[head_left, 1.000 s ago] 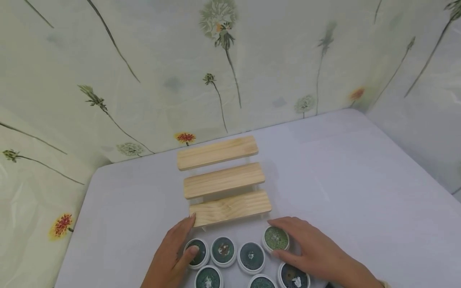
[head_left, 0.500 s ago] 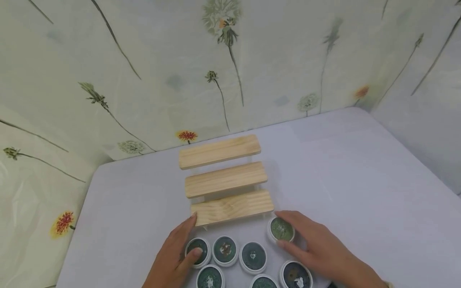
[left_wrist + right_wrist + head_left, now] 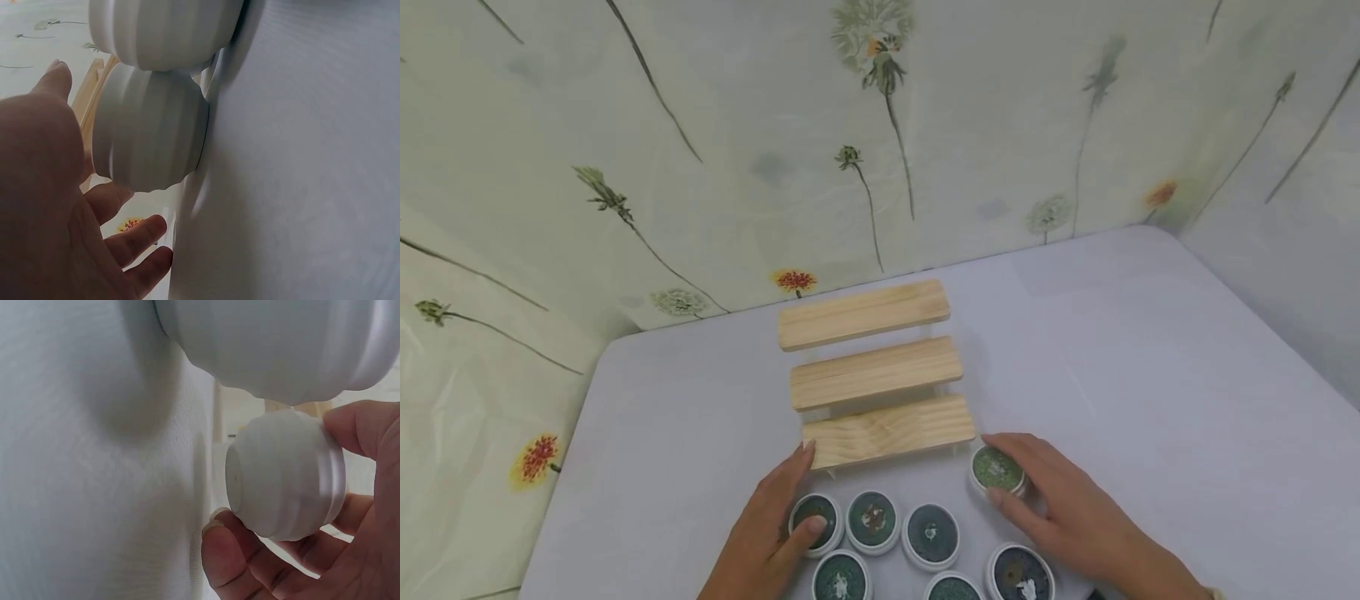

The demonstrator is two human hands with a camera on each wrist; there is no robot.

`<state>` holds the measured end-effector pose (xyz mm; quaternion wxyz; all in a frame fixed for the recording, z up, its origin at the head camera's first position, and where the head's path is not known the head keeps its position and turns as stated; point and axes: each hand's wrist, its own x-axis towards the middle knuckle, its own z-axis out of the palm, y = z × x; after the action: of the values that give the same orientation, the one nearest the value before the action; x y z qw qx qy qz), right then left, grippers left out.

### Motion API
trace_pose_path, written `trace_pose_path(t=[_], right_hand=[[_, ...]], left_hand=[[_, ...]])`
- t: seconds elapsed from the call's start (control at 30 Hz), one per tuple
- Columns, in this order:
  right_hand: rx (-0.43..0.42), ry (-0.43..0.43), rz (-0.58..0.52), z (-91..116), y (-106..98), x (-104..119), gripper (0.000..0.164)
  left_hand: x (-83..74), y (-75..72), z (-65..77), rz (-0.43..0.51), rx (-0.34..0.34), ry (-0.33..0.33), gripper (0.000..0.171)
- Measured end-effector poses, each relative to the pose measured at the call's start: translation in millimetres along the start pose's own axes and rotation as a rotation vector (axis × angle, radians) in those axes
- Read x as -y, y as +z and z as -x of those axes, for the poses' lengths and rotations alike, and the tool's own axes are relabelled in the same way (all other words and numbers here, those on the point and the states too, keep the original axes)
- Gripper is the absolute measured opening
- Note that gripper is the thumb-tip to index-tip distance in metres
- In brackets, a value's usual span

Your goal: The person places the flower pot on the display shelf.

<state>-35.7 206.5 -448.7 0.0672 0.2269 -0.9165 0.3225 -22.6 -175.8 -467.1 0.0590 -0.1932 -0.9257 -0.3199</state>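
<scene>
In the head view my right hand (image 3: 1067, 508) holds a small round pot (image 3: 997, 468) with a white rim and green speckled top, to the right of the lowest wooden shelf board (image 3: 889, 431). In the right wrist view this white ribbed pot (image 3: 284, 478) is off the table, its base showing, between thumb and fingers. My left hand (image 3: 767, 525) lies beside another white pot (image 3: 816, 524) with a dark green top. Its thumb reaches over that pot's rim, and a fingertip is at the board's left corner. In the left wrist view the other fingers are loosely spread under the ribbed pot (image 3: 150, 128).
Two more boards, a middle one (image 3: 876, 373) and a top one (image 3: 865, 315), rise behind the lowest. Several white pots, such as one in the middle (image 3: 931, 535) and one at right (image 3: 1021, 575), stand close together in front. A flower-printed curtain (image 3: 760, 125) hangs behind the white table (image 3: 1112, 350).
My right hand has carried the green-topped pot up and to the right, away from the other pots. My left hand stays by its pot and the board corner. The head view has shifted slightly.
</scene>
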Motion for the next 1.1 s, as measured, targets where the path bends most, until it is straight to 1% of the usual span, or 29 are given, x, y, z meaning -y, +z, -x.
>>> trace_pose_path(t=[0.17,0.3,0.43,0.63,0.77,0.83,1.0,1.1], right_hand=[[0.045,0.003,0.018,-0.9,-0.6,-0.6,0.059],[0.056,0.01,0.023,-2.2,0.1,-2.5,0.063],[0.08,0.048,0.012,-1.9,-1.0,-1.3,0.065],[0.061,0.016,0.03,-0.5,0.4,-2.1,0.07],[0.092,0.071,0.028,0.2,-0.3,-0.9,0.071],[0.097,0.081,0.026,0.7,-0.6,-0.4,0.071],[0.062,0.026,0.048,1.7,0.0,-1.3,0.073],[0.068,0.032,0.056,2.2,-0.7,-1.5,0.073]], left_hand=[[0.3,0.2,-0.8,0.003,0.002,0.008,0.082],[-0.5,-0.2,-0.6,0.009,0.019,-0.022,0.081],[-2.1,-1.1,-0.3,0.006,0.036,-0.049,0.082],[-1.4,-0.3,-0.5,0.01,0.034,-0.048,0.083],[-0.8,1.2,-0.1,0.018,0.039,-0.06,0.083],[-0.6,1.7,-0.2,0.02,0.041,-0.064,0.083],[-0.8,1.9,-0.6,0.023,0.038,-0.061,0.084],[-1.3,1.5,-0.6,0.022,0.039,-0.063,0.083]])
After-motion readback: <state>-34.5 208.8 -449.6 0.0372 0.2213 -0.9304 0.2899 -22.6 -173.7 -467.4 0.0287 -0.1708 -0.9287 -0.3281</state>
